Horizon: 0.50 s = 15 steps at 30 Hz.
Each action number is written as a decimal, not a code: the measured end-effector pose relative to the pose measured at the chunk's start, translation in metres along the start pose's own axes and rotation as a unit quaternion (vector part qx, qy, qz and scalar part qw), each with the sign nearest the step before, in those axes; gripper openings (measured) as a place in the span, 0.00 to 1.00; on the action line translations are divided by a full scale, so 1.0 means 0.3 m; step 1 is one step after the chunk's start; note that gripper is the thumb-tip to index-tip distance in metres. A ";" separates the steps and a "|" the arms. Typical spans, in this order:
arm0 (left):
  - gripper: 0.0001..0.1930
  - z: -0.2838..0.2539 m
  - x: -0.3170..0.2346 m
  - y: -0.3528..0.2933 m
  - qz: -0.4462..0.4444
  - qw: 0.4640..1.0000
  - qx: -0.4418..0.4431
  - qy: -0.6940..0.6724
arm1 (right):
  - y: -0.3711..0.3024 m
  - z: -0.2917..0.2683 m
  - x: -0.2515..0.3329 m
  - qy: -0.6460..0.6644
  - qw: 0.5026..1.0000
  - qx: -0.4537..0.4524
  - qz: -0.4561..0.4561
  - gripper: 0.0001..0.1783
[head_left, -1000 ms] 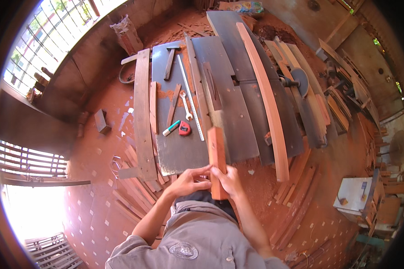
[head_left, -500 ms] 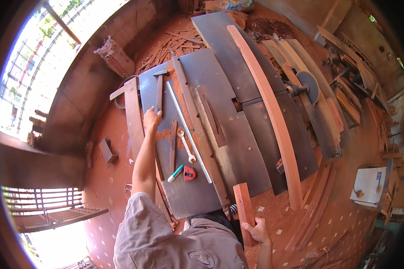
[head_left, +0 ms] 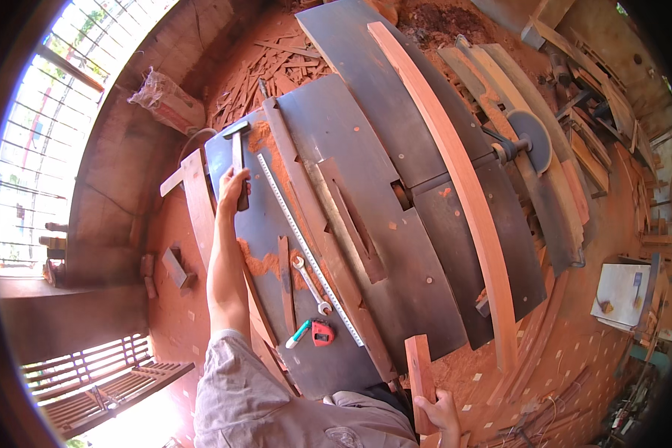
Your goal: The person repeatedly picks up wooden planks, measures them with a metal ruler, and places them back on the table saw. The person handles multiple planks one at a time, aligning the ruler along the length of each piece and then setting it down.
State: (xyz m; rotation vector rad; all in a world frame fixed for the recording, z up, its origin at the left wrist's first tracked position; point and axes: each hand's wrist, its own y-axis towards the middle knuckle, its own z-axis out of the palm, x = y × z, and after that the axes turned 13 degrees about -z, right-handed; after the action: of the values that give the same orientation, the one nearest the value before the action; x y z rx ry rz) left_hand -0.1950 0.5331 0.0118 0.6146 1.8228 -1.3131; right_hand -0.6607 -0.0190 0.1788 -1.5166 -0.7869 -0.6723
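Note:
My left hand (head_left: 232, 185) is closed round the handle of a hammer (head_left: 237, 143) at the far left of the dark metal table (head_left: 403, 254). The hammer's head points away from me, and the end of its handle shows below my fist. At the near edge, my right hand (head_left: 440, 411) grips a short reddish wooden block (head_left: 420, 373), held upright beside my body. Between the hands lie a white steel ruler (head_left: 306, 243), a combination wrench (head_left: 311, 285), a red tape measure (head_left: 322, 333), a green-and-white marker (head_left: 299, 334) and a thin dark wood strip (head_left: 286, 284).
A long reddish beam (head_left: 455, 172) lies across the table, with a dark fence bar (head_left: 328, 246) and a slotted wood piece (head_left: 351, 224) to its left. A round disc (head_left: 529, 140) stands at the right. Wood scraps (head_left: 276, 71) cover the floor behind; a slatted bench (head_left: 104, 381) is at left.
My left hand has closed round the hammer's handle, and the hammer has shifted slightly. The right hand still holds the wooden block. My view has shifted, moving the whole scene.

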 end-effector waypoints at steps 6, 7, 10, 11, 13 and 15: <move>0.08 0.069 -0.079 0.217 0.019 0.997 -0.018 -0.069 | 0.015 -0.016 -0.004 0.022 0.999 0.000 0.028 0.22; 0.08 0.095 -0.089 0.229 0.020 0.996 -0.002 -0.086 | 0.016 -0.012 -0.003 0.027 0.999 -0.003 0.041 0.22; 0.08 0.188 -0.104 0.249 0.011 0.996 0.012 -0.083 | 0.044 0.001 0.050 0.043 0.999 0.012 0.028 0.22; 0.09 0.191 -0.108 0.243 0.009 0.997 0.021 -0.080 | 0.049 0.003 0.060 0.045 0.999 0.015 0.025 0.21; 0.09 0.196 -0.120 0.246 0.006 0.997 0.041 -0.073 | 0.052 0.005 0.055 0.037 0.999 0.013 0.021 0.21; 0.10 0.174 -0.118 0.253 0.011 0.997 0.008 -0.076 | 0.051 0.005 0.049 0.022 1.000 0.012 0.016 0.21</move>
State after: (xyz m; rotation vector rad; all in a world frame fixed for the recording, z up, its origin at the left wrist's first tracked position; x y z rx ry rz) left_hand -0.1009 0.5125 -0.0091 0.5275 1.6802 -1.3246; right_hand -0.6397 -0.0166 0.1813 -1.4857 -0.7331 -0.6677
